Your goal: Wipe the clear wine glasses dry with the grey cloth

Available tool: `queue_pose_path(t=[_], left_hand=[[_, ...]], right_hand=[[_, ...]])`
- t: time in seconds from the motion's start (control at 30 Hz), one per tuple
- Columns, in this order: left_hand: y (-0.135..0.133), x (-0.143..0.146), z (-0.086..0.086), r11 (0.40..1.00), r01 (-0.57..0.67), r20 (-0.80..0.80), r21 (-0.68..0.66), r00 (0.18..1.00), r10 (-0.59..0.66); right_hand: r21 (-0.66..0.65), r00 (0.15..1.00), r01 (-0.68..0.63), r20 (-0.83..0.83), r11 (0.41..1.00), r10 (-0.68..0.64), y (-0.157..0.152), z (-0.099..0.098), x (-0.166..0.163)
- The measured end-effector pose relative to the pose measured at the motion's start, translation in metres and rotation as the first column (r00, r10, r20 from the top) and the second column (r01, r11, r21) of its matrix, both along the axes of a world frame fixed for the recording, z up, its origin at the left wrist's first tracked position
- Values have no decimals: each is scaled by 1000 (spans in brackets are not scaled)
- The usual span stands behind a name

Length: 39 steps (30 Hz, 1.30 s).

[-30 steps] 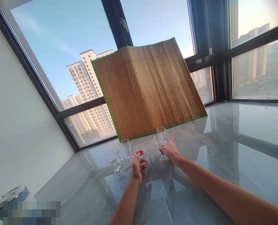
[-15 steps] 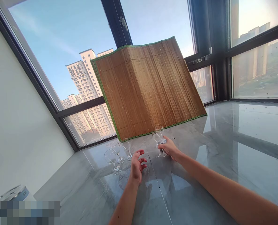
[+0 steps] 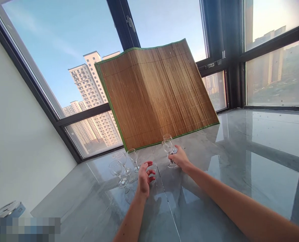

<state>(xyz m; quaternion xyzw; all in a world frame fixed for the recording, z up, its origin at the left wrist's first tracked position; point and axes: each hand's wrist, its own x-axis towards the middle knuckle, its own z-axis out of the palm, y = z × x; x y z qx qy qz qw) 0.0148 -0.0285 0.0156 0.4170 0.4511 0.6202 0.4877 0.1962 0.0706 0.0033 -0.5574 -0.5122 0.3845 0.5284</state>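
My right hand (image 3: 180, 158) is closed round the stem of a clear wine glass (image 3: 168, 148) that stands on the glossy grey marble surface (image 3: 240, 168). A second wine glass (image 3: 167, 138) stands just behind it. My left hand (image 3: 144, 176) hovers over the surface with its fingers curled and apart, holding nothing. Three more empty wine glasses stand left of it: one nearest (image 3: 116, 169), one behind (image 3: 121, 158) and one to the right (image 3: 133, 155).
A bamboo mat with a green edge (image 3: 154, 94) leans upright against the window behind the glasses. Dark window frames (image 3: 225, 60) enclose the corner. A white wall (image 3: 15, 134) runs along the left. A round metal object (image 3: 7, 209) sits at the lower left.
My right hand has slid the wine glass slightly back toward the mat. The view has shifted a little; my left hand stays roughly where it was.
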Motion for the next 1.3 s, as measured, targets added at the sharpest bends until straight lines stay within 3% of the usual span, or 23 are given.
queue_pose_path(t=[0.13,0.23,0.3,0.4,0.53,0.6,0.77,0.97,1.03,1.1,1.17,1.23,1.3], left_hand=[[-2,1,5,991,-83,-117,105,989,95],[-10,-2,12,916,-240,-352,321,868,351],[-17,-7,19,797,-281,-453,535,701,551],[-26,-19,30,588,-220,-444,778,469,763],[-27,-34,45,297,-352,-249,888,176,952],[-26,-38,49,216,-441,-190,871,104,976],[-22,-43,47,195,-653,-173,732,98,980],[-6,-66,31,237,-902,-204,360,172,964],[-1,-74,25,240,-932,-197,272,190,962],[5,-81,19,262,-935,-195,240,218,956],[10,-86,13,300,-921,-192,250,256,947],[15,-91,7,340,-909,-189,242,299,935],[21,-94,0,378,-906,-187,190,345,920]], right_hand=[[6,988,131,80,991,-131,1,-7,0],[6,977,194,90,981,-193,-1,-7,1],[-6,968,226,117,974,-224,-5,-4,2],[-31,954,248,179,968,-239,-10,0,3],[-51,948,258,208,965,-243,-11,1,6],[-71,946,270,204,960,-251,-11,2,9],[-101,929,333,204,938,-308,-13,11,15],[-16,830,555,77,831,-553,-6,25,37],[96,777,629,-41,772,-628,-3,33,44],[300,763,645,-193,703,-617,-3,45,47],[531,803,591,-313,608,-507,-10,58,44],[703,872,482,-327,523,-364,-23,67,33],[794,936,343,-246,501,-251,-39,69,18]])
